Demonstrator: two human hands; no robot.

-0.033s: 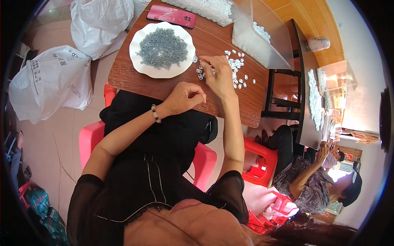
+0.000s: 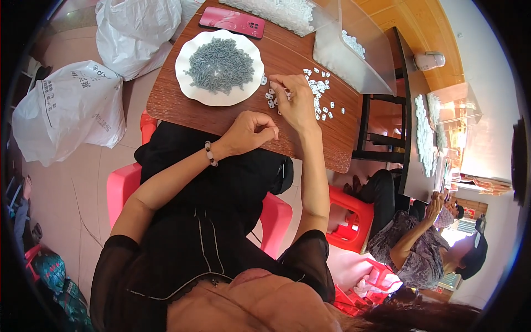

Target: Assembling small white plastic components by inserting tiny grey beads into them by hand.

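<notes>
My left hand [image 2: 248,132] is curled at the table's front edge, thumb against the bent fingers; anything inside them is hidden. Just beyond it to the right, my right hand [image 2: 297,102] bends over a scatter of small white plastic pieces [image 2: 319,87], each with dark holes. Its thumb and forefinger come together close to a few of these pieces, and I cannot make out whether one is between them. Left of that hand stands a white scalloped plate [image 2: 185,84] heaped with small grey, spring-like pieces [image 2: 220,65].
A pink phone [image 2: 232,22] lies behind the plate on the brown wooden table [image 2: 166,102]. Clear-walled trays [image 2: 345,61] of white pieces fill the far side. White sacks [image 2: 72,110] stand on the floor at left. Another person [image 2: 412,238] works at a dark table on the right.
</notes>
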